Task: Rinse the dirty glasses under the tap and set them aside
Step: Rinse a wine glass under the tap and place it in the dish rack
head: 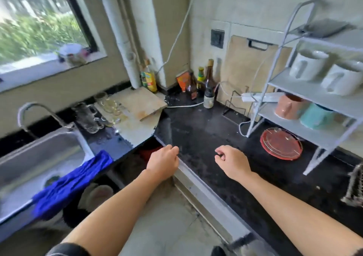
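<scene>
Several clear glasses (pixel 102 111) stand grouped on the counter behind and to the right of the steel sink (pixel 39 157), some with handles. A curved metal tap (pixel 29 111) rises at the sink's back edge, with no water visible. My left hand (pixel 164 162) hovers at the counter's front edge with fingers loosely curled, holding nothing. My right hand (pixel 231 162) hangs above the dark counter (pixel 206 138), fingers also loosely curled and empty. Both hands are well to the right of the glasses.
A blue cloth (pixel 70 183) drapes over the sink's front edge. A wooden board (pixel 141 102) lies behind the glasses, bottles (pixel 202 85) stand in the corner. A white rack (pixel 314 90) holds mugs at right, with a red lid (pixel 280 143) beneath it.
</scene>
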Available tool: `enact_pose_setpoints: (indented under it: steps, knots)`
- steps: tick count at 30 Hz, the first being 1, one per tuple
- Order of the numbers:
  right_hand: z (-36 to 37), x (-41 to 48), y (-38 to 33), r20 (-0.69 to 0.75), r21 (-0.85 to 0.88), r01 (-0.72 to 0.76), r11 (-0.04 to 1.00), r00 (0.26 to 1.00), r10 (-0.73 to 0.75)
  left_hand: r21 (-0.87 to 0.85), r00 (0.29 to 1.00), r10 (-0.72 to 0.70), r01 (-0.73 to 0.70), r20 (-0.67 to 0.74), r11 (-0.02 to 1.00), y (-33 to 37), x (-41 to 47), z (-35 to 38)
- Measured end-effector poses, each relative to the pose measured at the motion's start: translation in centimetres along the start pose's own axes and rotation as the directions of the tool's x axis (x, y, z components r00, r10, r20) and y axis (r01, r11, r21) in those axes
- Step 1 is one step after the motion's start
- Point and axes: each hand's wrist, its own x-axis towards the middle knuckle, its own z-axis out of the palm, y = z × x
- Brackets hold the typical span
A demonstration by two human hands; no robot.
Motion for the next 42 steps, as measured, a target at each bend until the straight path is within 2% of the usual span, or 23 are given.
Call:
enact_pose_setpoints:
  steps: [3, 8, 14, 18, 20, 24, 28, 33, 39, 42]
  knots:
    - [3.0, 4.1, -5.9, 0.081, 0.006, 0.119, 0.993, 0.99, -0.119, -0.013, 0.987, -0.156, 0.156, -0.02, 0.988, -6.2, -1.2, -0.9]
    - [8.8, 11.4, -14.1, 0.216, 0.018, 0.283, 0.959, 0.935, -0.28, -0.007, 0.919, -0.391, 0.391, -0.041, 0.92, -16.0, -1.4, -1.8]
    - [15.2, 19.1, -22.6, 0.354, 0.05, 0.402, 0.914, 0.849, -0.392, -0.069, 0.788, -0.615, 0.613, -0.01, 0.787, -25.1, -1.0, -2.3]
    - [18.5, 23.2, -27.3, 0.438, 0.047, 0.422, 0.905, 0.806, -0.398, -0.129, 0.693, -0.72, 0.716, 0.015, 0.686, -29.2, -1.7, -2.1]
    - [20.0, 24.6, -29.3, 0.454, 0.049, 0.407, 0.912, 0.804, -0.384, -0.139, 0.662, -0.748, 0.744, 0.03, 0.653, -31.1, -2.3, -1.7]
    - [23.1, 27.8, -33.2, 0.424, 0.031, 0.335, 0.942, 0.849, -0.316, -0.166, 0.632, -0.773, 0.77, 0.059, 0.616, -35.1, -3.1, -1.1]
    - [26.2, 30.5, -36.6, 0.374, 0.0, 0.259, 0.966, 0.896, -0.24, -0.183, 0.64, -0.762, 0.764, 0.097, 0.618, -40.3, -3.9, -0.7]
    - [29.8, 32.5, -39.3, 0.39, -0.019, 0.172, 0.985, 0.908, -0.151, -0.147, 0.653, -0.744, 0.757, 0.145, 0.636, -47.3, -4.9, -1.0]
    - [30.0, 32.0, -41.0, 0.341, -0.078, 0.138, 0.987, 0.934, -0.103, -0.139, 0.652, -0.73, 0.758, 0.206, 0.637, -53.1, -5.0, -0.7]
    - [28.6, 30.8, -43.2, 0.305, -0.108, 0.191, 0.976, 0.94, -0.151, -0.147, 0.637, -0.739, 0.77, 0.218, 0.621, -55.2, -4.9, -0.3]
